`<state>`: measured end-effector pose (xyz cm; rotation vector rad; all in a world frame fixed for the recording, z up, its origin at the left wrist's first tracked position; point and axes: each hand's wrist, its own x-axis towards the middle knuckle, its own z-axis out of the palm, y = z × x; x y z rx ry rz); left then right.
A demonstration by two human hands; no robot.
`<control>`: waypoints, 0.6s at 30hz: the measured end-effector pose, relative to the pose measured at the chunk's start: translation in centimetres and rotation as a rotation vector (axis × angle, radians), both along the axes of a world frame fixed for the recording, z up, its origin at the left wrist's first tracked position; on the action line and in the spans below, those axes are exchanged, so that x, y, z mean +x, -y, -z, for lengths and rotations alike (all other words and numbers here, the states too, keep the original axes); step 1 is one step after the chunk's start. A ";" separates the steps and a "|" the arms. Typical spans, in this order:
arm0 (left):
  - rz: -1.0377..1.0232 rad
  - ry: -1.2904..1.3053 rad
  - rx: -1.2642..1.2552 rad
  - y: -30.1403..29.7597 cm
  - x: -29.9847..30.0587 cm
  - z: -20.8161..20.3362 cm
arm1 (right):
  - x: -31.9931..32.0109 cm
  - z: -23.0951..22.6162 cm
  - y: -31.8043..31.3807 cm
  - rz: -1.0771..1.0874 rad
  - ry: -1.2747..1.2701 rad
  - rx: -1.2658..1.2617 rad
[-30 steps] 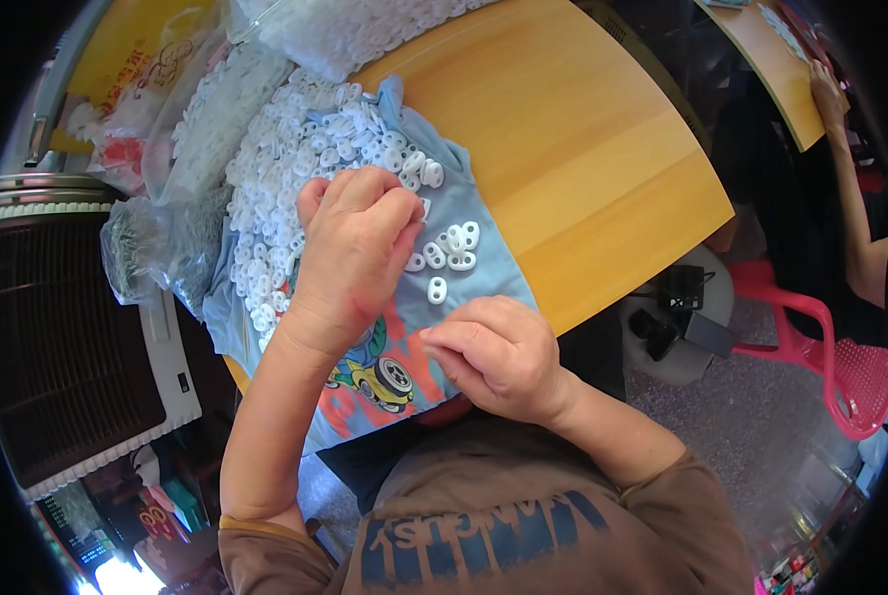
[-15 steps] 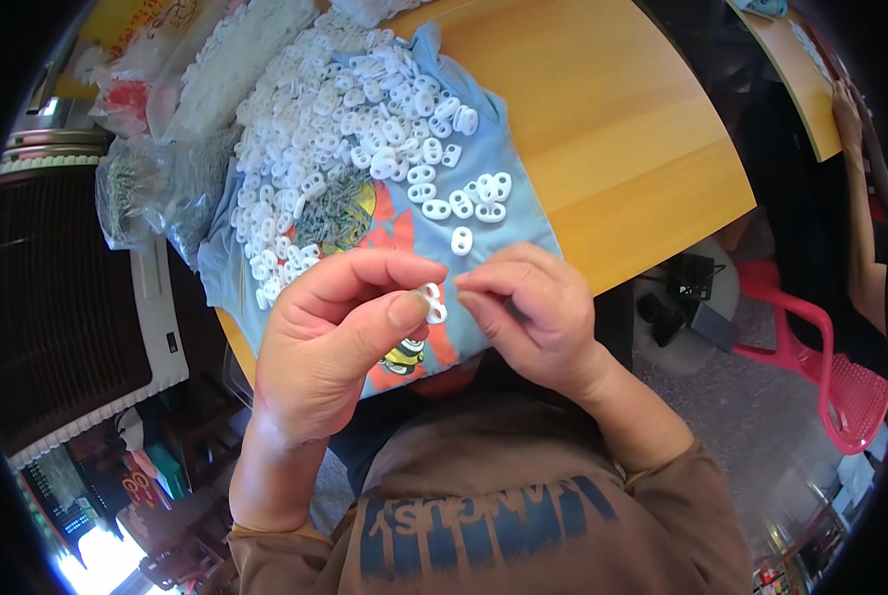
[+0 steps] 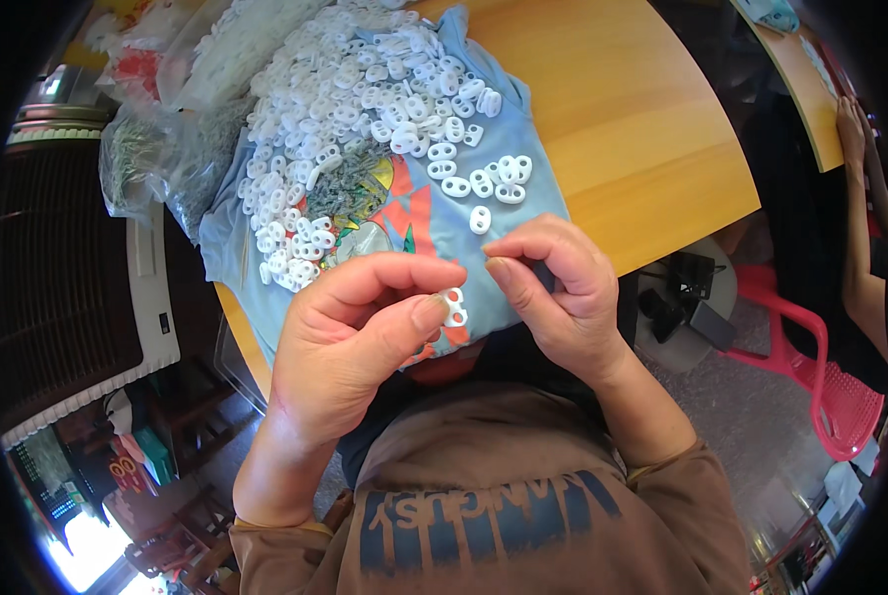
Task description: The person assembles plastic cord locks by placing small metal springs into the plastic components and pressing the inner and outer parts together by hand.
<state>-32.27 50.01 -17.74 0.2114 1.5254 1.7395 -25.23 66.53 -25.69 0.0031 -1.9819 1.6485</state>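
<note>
Between the thumb and forefinger of my left hand [image 3: 350,342] is a white two-hole cord lock [image 3: 455,308], its holes facing up. My right hand [image 3: 561,293] is closed in a pinch just to the right of it, apart from it; anything between those fingertips is too small to make out. Beyond my hands a heap of like white cord locks [image 3: 350,94] covers a light blue cloth [image 3: 553,183] with a coloured print. A small pile of grey pieces [image 3: 350,188], perhaps springs, lies at the heap's near side. One loose cord lock [image 3: 480,220] lies just beyond my right fingertips.
The cloth lies over a wooden table [image 3: 623,109]. Clear plastic bags [image 3: 151,164] with greyish contents stand at the far left, by a dark slatted panel [image 3: 67,288]. On the right are a red plastic chair [image 3: 801,347] and another person's arm [image 3: 861,218] at a second table.
Both hands have shifted slightly right in the picture, the cord lock still in my left fingers. The heap and cloth also appear shifted, up and to the right, as the view moved.
</note>
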 end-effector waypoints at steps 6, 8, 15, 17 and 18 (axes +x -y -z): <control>-0.075 0.080 -0.021 1.3 0.5 -0.4 | -0.1 0.2 0.4 -0.011 0.022 0.024; -0.113 -0.124 -0.113 3.1 0.7 0.0 | -0.1 0.3 0.5 -0.018 0.004 0.024; -0.498 -0.469 -0.470 13.6 1.9 3.1 | 0.6 0.0 1.1 -0.004 0.158 -0.061; -0.604 -0.422 -0.516 16.3 2.5 3.8 | 0.5 0.0 1.2 -0.024 0.167 -0.074; -0.618 -0.447 -0.580 17.4 2.7 4.4 | 0.4 0.0 1.3 -0.019 0.174 -0.057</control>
